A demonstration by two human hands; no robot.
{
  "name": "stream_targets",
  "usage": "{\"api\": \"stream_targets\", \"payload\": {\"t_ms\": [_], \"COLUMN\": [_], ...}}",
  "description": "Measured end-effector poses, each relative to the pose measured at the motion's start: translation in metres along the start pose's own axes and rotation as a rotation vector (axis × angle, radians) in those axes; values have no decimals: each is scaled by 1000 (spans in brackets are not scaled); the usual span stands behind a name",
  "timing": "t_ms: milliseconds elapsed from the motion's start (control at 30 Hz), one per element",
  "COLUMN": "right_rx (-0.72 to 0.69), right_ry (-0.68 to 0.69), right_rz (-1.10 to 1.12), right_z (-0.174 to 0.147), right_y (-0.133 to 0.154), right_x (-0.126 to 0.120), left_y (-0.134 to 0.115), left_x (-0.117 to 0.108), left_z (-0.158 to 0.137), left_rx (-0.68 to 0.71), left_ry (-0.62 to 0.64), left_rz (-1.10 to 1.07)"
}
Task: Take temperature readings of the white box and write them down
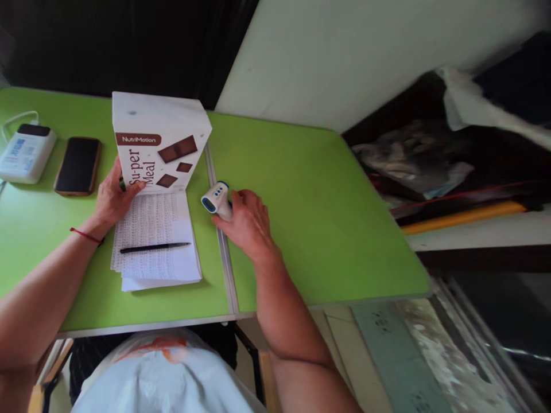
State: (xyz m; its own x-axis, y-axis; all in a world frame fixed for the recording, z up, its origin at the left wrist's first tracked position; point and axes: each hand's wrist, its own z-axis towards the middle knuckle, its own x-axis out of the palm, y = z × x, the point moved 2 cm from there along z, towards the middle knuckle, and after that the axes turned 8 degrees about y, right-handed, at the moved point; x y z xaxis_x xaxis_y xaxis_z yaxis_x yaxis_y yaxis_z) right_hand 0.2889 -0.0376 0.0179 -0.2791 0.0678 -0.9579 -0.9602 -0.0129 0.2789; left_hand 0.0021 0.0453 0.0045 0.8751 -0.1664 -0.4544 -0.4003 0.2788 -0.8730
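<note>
My left hand (114, 198) grips the lower left corner of a white box (161, 117) printed "NutriMotion Su-per Meal", thumb on its front face. The box stands upright at the far end of a stack of written paper sheets (157, 267). Across the sheets lies a black pen (155, 247). My right hand (247, 221) is closed around the grip of a white and blue infrared thermometer (216, 199), whose display end points up and left. The thermometer is close to the green tabletop; whether it touches I cannot tell.
On the left of the green table (301, 229) lie a phone (78, 165) in a brown case and a white power bank (26, 154) with a cable (17, 116). A pale wall (327, 57) borders the back. Shelves with cloth (408, 158) stand at the right.
</note>
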Motion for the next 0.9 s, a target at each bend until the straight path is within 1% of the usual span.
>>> {"api": "stream_targets", "payload": {"t_ms": [33,67,100,200,267,367,433,467,533,567,600,633,700,733,800,900], "right_rx": [-57,-131,-217,-465,-559,-641,-657,-642,-560,-495,-425,-355,-243,-206,-165,-128], "right_ry": [-43,-57,-37,160,265,336,334,313,240,188,129,64,-29,-43,-20,-5], "right_rz": [32,83,145,276,250,173,199,240,369,451,543,647,863,954,1061,1054], "right_z": [-2,-4,-7,-17,-23,-24,-22,-19,-14,-12,-11,-10,-10,-11,-12,-13], "right_y": [6,13,21,46,57,62,58,55,45,40,35,32,29,30,35,45], "right_x": [-1,-1,1,12,19,26,26,25,21,20,20,20,25,29,39,48], "left_y": [1,2,3,5,5,5,1,-2,-11,-17,-23,-29,-41,-48,-58,-69], "left_x": [-1,-2,-2,-1,0,-1,-3,-4,-4,-3,0,5,19,27,42,60], "left_z": [0,0,0,-1,-3,-9,-14,-17,-24,-27,-30,-34,-42,-47,-59,-75], "left_rx": [11,21,29,42,37,-14,-34,-29,0,12,24,35,82,118,162,104], "left_ry": [-45,-86,-115,-147,-190,-283,-345,-369,-389,-363,-310,-208,60,195,402,649], "left_rz": [70,134,178,197,196,178,167,164,165,168,174,191,281,359,564,823]}}
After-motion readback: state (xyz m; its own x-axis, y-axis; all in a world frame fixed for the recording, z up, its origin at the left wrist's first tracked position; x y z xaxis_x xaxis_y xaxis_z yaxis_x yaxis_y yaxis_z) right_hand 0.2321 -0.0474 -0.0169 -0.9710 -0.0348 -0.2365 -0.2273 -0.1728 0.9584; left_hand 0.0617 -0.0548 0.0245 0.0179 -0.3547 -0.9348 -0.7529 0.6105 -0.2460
